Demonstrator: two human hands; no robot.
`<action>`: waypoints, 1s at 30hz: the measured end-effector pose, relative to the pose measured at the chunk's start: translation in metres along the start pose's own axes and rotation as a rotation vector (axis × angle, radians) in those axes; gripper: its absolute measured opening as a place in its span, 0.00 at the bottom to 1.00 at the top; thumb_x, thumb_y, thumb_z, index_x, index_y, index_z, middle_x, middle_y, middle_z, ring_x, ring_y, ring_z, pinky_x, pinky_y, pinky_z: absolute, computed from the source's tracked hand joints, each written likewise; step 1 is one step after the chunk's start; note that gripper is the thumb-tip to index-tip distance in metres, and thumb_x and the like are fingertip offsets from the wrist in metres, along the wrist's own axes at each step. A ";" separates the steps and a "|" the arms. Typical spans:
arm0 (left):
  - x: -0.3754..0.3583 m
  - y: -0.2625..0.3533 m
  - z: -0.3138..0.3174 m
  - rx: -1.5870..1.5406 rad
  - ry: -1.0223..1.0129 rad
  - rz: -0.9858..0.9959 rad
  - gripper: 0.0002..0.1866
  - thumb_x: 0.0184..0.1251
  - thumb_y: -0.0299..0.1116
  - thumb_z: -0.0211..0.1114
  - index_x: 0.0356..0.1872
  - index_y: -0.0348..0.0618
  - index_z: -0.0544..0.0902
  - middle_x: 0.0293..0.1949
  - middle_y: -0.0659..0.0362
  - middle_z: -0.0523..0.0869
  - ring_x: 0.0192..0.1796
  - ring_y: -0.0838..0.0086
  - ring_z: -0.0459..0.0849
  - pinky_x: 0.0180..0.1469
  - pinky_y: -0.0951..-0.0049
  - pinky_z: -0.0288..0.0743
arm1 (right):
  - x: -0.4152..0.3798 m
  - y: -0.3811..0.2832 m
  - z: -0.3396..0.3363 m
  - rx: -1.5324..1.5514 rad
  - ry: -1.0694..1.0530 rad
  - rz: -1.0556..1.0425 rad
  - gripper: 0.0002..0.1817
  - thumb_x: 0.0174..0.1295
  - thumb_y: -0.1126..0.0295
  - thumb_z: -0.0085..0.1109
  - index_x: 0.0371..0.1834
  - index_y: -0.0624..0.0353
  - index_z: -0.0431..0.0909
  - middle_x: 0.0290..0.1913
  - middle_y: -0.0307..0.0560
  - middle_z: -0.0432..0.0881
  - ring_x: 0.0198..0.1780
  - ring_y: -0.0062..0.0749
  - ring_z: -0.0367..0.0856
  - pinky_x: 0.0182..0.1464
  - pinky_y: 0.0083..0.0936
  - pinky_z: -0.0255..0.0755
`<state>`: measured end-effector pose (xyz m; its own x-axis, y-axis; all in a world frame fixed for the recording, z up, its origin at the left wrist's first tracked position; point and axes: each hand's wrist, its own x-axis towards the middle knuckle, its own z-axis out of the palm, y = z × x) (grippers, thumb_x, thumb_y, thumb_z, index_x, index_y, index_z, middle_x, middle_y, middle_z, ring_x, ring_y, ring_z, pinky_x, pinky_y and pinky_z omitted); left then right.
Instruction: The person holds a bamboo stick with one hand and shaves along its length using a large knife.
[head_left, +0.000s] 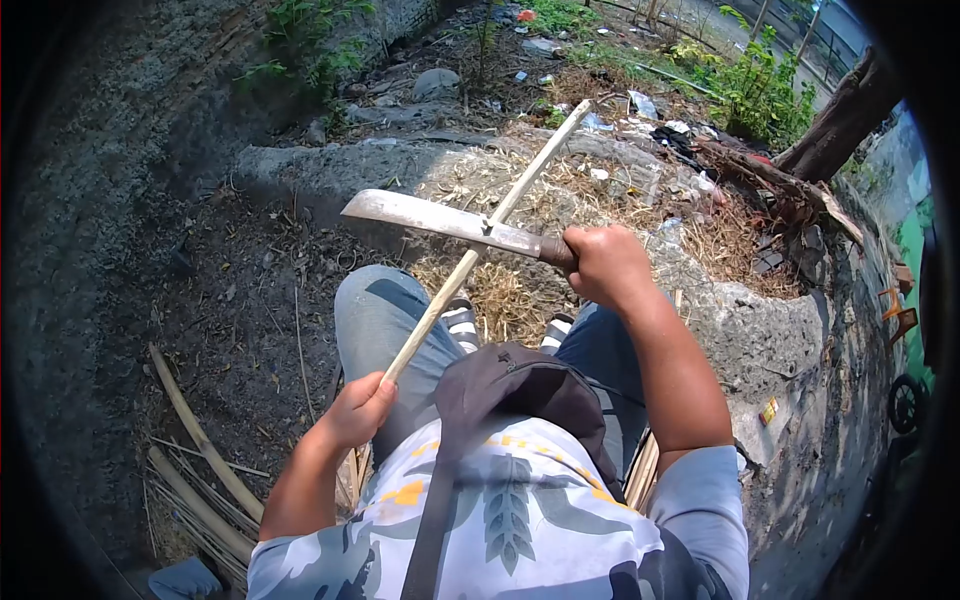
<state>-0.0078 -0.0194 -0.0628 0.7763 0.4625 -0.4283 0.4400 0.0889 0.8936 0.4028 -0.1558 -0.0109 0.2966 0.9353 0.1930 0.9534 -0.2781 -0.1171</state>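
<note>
My left hand [362, 408] is closed around the lower end of a long pale wooden stick [437, 305], which slants up and away to the right. In my right hand [612, 264] is the dark grip of a machete [415, 213], its broad worn blade pointing left. The blade lies across the middle of the stick and seems to touch it. Between my knees, below the blade, pale shavings [495, 300] cover the ground.
Long curved wood strips [205, 440] and thinner sticks lie at lower left. A concrete ledge [760, 335] runs along the right, with a tree trunk [840, 120] beyond. Litter and dry scraps [730, 240] lie ahead. A rough wall [110, 190] stands on the left.
</note>
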 end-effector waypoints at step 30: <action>-0.031 0.005 -0.031 0.184 0.097 -0.026 0.24 0.88 0.52 0.52 0.35 0.43 0.78 0.24 0.69 0.74 0.27 0.85 0.69 0.29 0.76 0.66 | 0.016 0.025 0.011 0.062 0.119 0.154 0.08 0.53 0.67 0.69 0.34 0.53 0.82 0.31 0.53 0.87 0.37 0.54 0.88 0.45 0.48 0.80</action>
<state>-0.0435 -0.0058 -0.0412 0.7207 0.5455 -0.4278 0.5410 -0.0568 0.8391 0.4307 -0.1449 -0.0214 0.4463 0.8496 0.2812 0.8922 -0.3981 -0.2134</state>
